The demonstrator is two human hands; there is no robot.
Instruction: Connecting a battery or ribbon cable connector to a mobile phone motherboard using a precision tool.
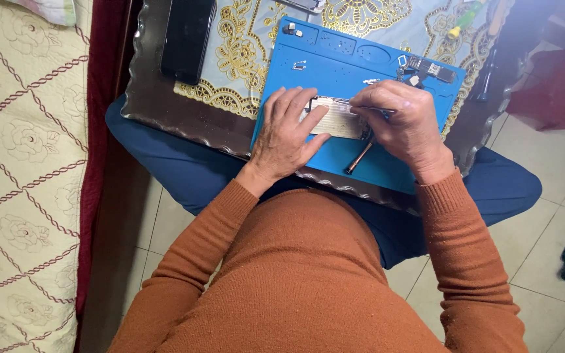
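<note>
Opened phone (pixel 336 119), pale inner side up, lies on the blue work mat (pixel 387 167) near the mat's centre, between the two hands.

Left hand (pixel 288 134) — palm down, fingers spread flat, pressing on the phone's 9 o'clock end to pin it. Nothing gripped; it steadies only.

Right hand (pixel 405 124) at the phone's 3 o'clock end, fingers pinched closed on a thin metal tool (pixel 361 104), probably tweezers, tip reaching toward the phone's upper edge. The tip itself is too small to read.

A dark screwdriver (pixel 359 158) lies loose on the mat at 5 o'clock from the phone, just under the right hand. Small removed parts (pixel 426 68) cluster at the mat's 1 o'clock corner; tiny bits (pixel 292 29) sit in the tray pockets at 11 o'clock. A black phone (pixel 188 36) rests at 10 o'clock on the lace-patterned table cover (pixel 243 59).

Risks, as judged — the tool tip could slip off and scratch or nick the exposed interior if the left hand's hold loosens. The right wrist could nudge the loose screwdriver off the mat's near edge into the lap. Whatever small piece gets lifted could drop and be lost.
</note>
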